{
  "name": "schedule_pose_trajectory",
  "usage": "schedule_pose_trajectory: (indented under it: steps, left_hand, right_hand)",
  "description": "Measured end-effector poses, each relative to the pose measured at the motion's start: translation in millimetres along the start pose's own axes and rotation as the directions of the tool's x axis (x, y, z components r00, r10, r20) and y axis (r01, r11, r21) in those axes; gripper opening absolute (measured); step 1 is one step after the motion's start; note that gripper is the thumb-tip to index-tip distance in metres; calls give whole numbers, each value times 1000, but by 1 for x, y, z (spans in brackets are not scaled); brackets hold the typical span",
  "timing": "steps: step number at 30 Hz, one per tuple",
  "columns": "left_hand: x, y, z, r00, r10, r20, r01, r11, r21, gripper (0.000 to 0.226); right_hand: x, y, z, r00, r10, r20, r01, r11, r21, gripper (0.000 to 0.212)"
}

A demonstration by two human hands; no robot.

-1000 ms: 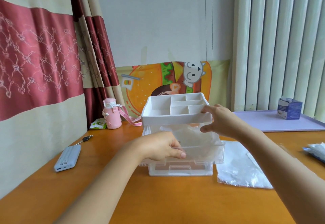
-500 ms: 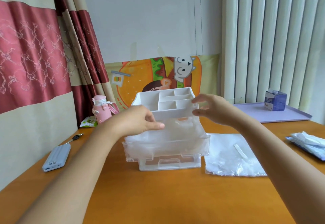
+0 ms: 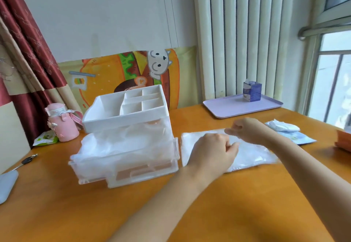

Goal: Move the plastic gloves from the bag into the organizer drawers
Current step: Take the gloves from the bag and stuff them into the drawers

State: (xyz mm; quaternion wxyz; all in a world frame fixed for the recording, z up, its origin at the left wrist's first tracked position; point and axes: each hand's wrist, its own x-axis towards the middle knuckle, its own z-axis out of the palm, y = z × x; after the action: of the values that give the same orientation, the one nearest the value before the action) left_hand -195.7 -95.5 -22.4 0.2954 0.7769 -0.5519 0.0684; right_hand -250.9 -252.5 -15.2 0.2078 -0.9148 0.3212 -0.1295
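The white organizer (image 3: 125,116) stands left of the middle of the wooden surface (image 3: 190,213). Its clear upper drawer (image 3: 123,164) is pulled out toward the near edge and heaped with crumpled plastic gloves (image 3: 121,143). The bag (image 3: 250,154) lies flat just beside the organizer on its right, and both hands are over it.

The left grip (image 3: 214,152) is over the bag's left half, fingers curled in narrow. The right grip (image 3: 245,129) is at the bag's far edge, fingers and thumb drawn close together. The blur hides whether either one actually pinches the film, so I cannot tell.

A pink bottle (image 3: 60,126) stands near the far left corner. A lilac tray (image 3: 228,109) at the far edge carries a small blue carton (image 3: 252,91).
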Motion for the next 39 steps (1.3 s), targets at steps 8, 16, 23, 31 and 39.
schedule_pose_trajectory:
  steps: [8,16,23,31,39]
  left_hand:
    - [34,-57,81,923,-269,275,234,960,154,57]
    - [52,-87,111,815,-451,362,353,884,307,81]
    - [49,-94,115,840,-424,337,332,895,298,77]
    - [47,-95,115,857,-414,306,347,904,250,69]
    - [48,-94,111,882,-390,266,358,920,163,70]
  right_hand:
    - [32,90,19,981,177,84,-172,983,-71,31]
    - [61,107,24,942,237,238,-196,963,-186,34]
    - [62,117,43,976,211,-49,-211,977,21,17]
    - [51,116,26,961,249,-122,-202,930,308,10]
    - [28,83,-9,907,268,-323,267,226,937,23]
